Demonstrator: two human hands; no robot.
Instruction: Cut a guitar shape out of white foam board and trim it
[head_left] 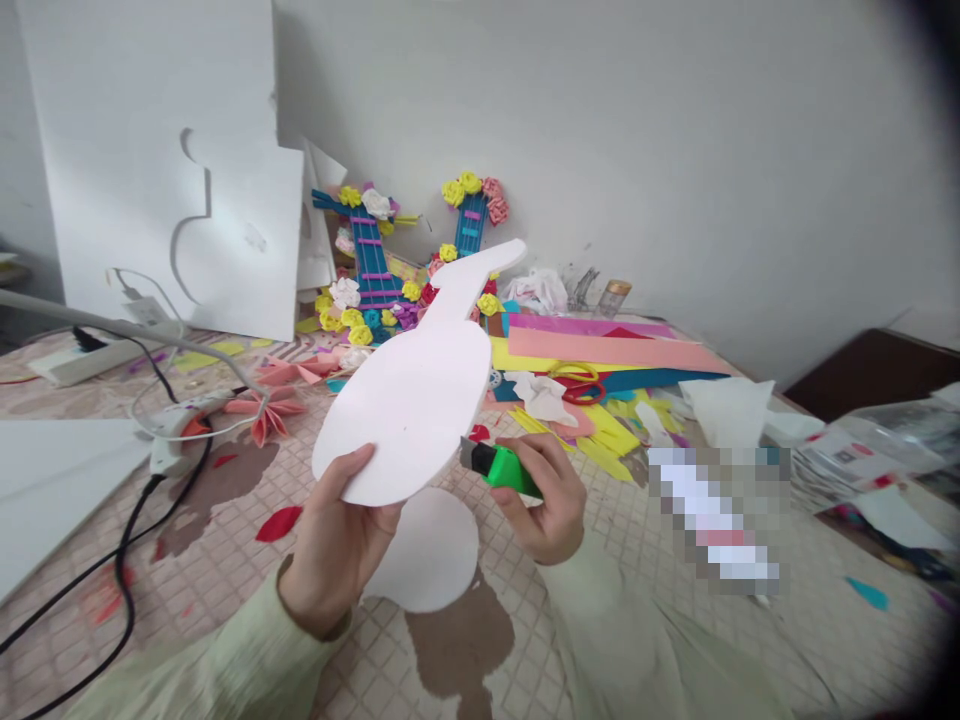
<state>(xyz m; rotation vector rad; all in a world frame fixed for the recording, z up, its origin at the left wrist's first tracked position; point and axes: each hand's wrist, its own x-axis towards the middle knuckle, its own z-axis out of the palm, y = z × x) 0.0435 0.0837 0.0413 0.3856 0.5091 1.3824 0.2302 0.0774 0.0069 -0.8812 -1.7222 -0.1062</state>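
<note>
My left hand (341,535) grips the lower left edge of a white foam board cutout (409,405), thumb on its face. The cutout has a rounded body and a narrow bent neck pointing up and right, and it is held tilted above the table. In my right hand (547,495) is a green utility knife (514,472), fingers closed round its body. The knife's dark tip and short blade are close to the cutout's right edge; whether they touch, I cannot tell. Below the cutout, a second white rounded piece (431,555) lies on the table, partly covered.
Flower-trimmed blue paper guitars (371,255) lean against the wall. A large white board (165,190) stands at the left, near a glue gun (180,430) with black cables. Coloured paper strips (615,345), scissors (581,382) and scraps lie behind my right hand. Plastic bags (862,445) sit far right.
</note>
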